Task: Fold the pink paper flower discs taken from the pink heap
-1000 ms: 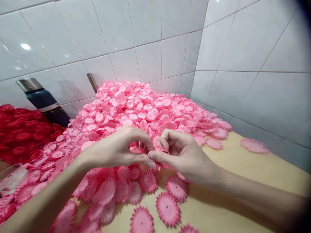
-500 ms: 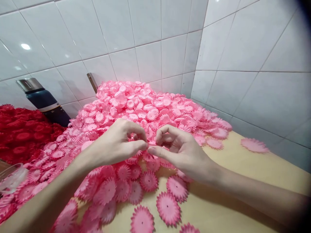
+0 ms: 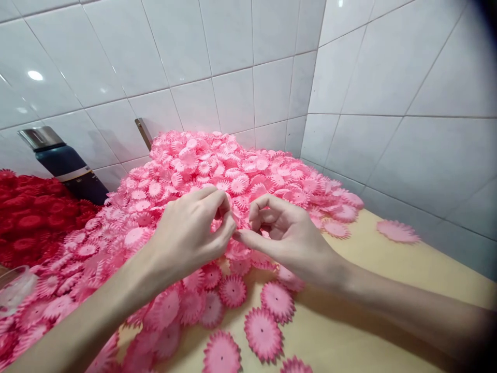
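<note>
- Pink frilled discs (image 3: 217,160) made a heap in front of the person, reaching up towards the tiled wall (image 3: 225,41), and both hands were poised over its near side.
- The left hand (image 3: 186,228) had thumb and first finger pressed together at the tips. From where I stood, whatever lay between them was hidden.
- The right hand (image 3: 295,238) came in from the other side, its thumb reaching almost to the left fingertips and its first finger curled above. I could not tell whether its fingers pinched a disc or only framed the pink behind.
- The discs looked thin, so a light pinch near the middle seemed wiser than a hard squeeze on the toothed rim, which would probably crease.
- Keeping the two sets of fingertips that close was sensible, I judged: one hand could steady while the other worked, with little travel.
- A few loose discs, such as one with a dark dot at its centre (image 3: 263,331), lay face up on the yellow surface (image 3: 388,269), an easier pick than the tangled heap.
- Farther left were a red heap (image 3: 34,215), a dark blue bottle (image 3: 73,166) and a clear container (image 3: 17,292), all well apart from the fingers.
</note>
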Action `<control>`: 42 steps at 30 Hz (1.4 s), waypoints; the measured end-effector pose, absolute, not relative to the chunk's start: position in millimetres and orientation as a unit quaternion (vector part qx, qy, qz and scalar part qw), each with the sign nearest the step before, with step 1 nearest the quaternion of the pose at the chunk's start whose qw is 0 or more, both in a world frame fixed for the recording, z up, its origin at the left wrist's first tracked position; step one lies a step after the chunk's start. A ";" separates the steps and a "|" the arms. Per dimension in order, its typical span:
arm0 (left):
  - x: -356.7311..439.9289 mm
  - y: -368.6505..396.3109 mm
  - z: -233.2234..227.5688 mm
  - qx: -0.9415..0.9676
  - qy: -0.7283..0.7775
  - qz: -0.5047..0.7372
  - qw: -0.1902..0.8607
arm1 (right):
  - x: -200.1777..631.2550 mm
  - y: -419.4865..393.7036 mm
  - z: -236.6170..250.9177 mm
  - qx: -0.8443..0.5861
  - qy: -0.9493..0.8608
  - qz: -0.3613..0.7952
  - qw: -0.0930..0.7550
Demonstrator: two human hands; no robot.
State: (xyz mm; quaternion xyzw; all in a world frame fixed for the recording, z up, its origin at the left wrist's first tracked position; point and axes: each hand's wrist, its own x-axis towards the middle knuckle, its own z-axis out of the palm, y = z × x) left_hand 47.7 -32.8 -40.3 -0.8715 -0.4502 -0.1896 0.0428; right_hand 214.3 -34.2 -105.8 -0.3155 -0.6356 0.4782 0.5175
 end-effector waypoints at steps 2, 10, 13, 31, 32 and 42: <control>50.4 -33.8 -43.5 -0.870 -0.452 -0.187 0.069 | 215.1 -32.4 -105.3 -0.319 -0.638 0.474 0.516; 30.3 -12.1 -39.1 -0.791 -0.519 -0.235 0.222 | 213.8 -43.2 -111.2 -0.272 -0.733 0.433 0.449; 12.2 1.3 -35.2 -0.789 -0.558 -0.212 0.148 | 211.0 -47.3 -112.2 -0.235 -0.760 0.411 0.446; 31.8 -22.2 -30.6 -0.867 -0.461 -0.165 -0.095 | 214.4 -31.4 -113.4 -0.336 -0.615 0.449 0.555; 32.1 -23.3 -29.4 -0.869 -0.453 -0.160 -0.121 | 214.7 -31.2 -113.6 -0.340 -0.610 0.455 0.553; 30.9 -25.6 -23.8 -0.850 -0.390 -0.132 -0.329 | 213.3 -37.8 -108.4 -0.310 -0.613 0.492 0.534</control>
